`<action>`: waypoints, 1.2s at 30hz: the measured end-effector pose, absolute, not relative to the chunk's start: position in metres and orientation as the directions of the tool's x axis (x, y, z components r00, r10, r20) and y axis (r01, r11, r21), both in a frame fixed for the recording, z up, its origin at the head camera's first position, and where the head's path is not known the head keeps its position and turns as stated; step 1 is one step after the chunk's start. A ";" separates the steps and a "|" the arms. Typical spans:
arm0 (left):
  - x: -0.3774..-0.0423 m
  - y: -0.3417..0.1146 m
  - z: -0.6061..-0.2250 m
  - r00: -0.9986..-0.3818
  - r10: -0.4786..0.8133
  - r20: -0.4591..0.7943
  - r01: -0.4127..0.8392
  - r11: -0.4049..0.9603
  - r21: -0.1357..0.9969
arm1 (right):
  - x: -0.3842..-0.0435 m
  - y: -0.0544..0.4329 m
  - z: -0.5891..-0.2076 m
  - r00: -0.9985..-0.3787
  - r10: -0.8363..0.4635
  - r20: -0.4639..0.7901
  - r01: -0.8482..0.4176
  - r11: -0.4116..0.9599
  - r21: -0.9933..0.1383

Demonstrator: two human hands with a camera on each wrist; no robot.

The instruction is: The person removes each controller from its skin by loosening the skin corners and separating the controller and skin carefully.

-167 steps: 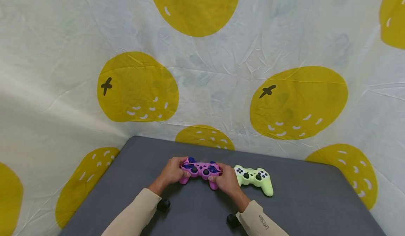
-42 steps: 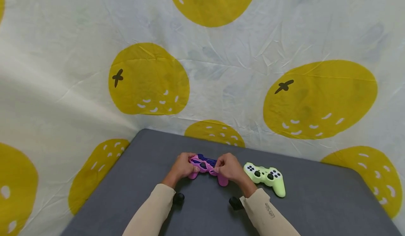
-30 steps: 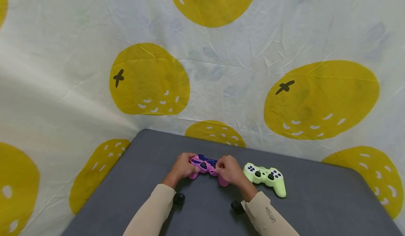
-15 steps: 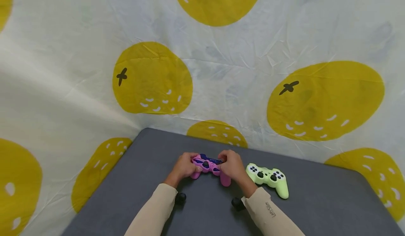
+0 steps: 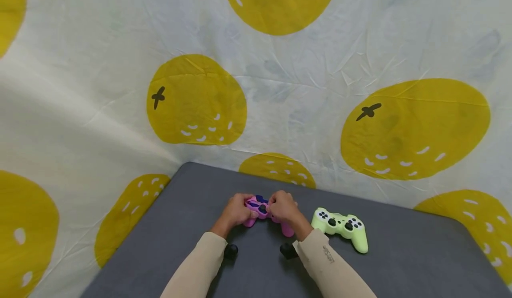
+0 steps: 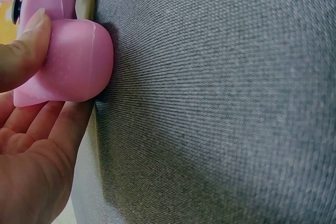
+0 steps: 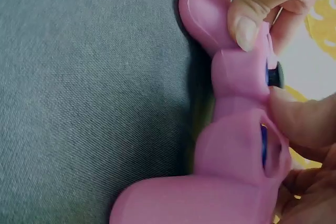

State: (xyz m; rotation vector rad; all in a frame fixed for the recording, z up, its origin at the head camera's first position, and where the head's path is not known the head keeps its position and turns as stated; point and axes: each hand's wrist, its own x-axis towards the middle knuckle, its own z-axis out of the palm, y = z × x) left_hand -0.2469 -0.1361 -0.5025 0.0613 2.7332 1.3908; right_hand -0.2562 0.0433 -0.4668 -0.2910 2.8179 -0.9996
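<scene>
A dark blue game controller [image 5: 262, 198] in a pink silicone sleeve [image 5: 287, 229] is held low over the grey table, seen in all three views. My left hand [image 5: 236, 209] grips its left handle, thumb [image 6: 35, 40] on the front and fingers behind. With curled fingers, my right hand [image 5: 283, 205] pinches the sleeve near the middle of the controller's face, its thumb beside a black thumbstick [image 7: 275, 77]. In the right wrist view, the sleeve's opening stands slightly away from the blue shell. My right hand hides the right half of the face in the head view.
A pale green controller [image 5: 340, 227] with white button areas lies on the grey table [image 5: 400, 253], right of my right hand. Behind and beside the table hangs a white cloth [image 5: 288, 125] with yellow fruit shapes. Black wrist cameras [image 5: 230, 251] sit under both wrists.
My right hand has moved from the controller's right end to its middle, while my left hand keeps its grip. Earlier the sleeve's right side was pulled down. The head view has shifted slightly.
</scene>
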 end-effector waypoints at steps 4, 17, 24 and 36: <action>-0.248 -0.136 -0.503 -0.997 0.066 -0.052 -0.003 0.587 0.809 | -0.257 0.044 -0.467 -0.972 -0.203 -0.116 -0.056 0.684 -0.727; -0.245 -0.131 -0.502 -0.998 0.038 -0.043 -0.013 0.581 0.813 | -0.256 0.046 -0.469 -0.975 -0.156 -0.161 0.054 0.538 -0.842; -0.244 -0.130 -0.504 -0.999 0.016 -0.045 -0.027 0.592 0.805 | -0.252 0.044 -0.471 -0.963 -0.214 -0.164 0.026 0.533 -0.846; -0.243 -0.131 -0.503 -0.999 -0.021 -0.028 -0.035 0.572 0.819 | -0.241 0.039 -0.474 -0.966 -0.253 0.050 -0.213 0.673 -0.708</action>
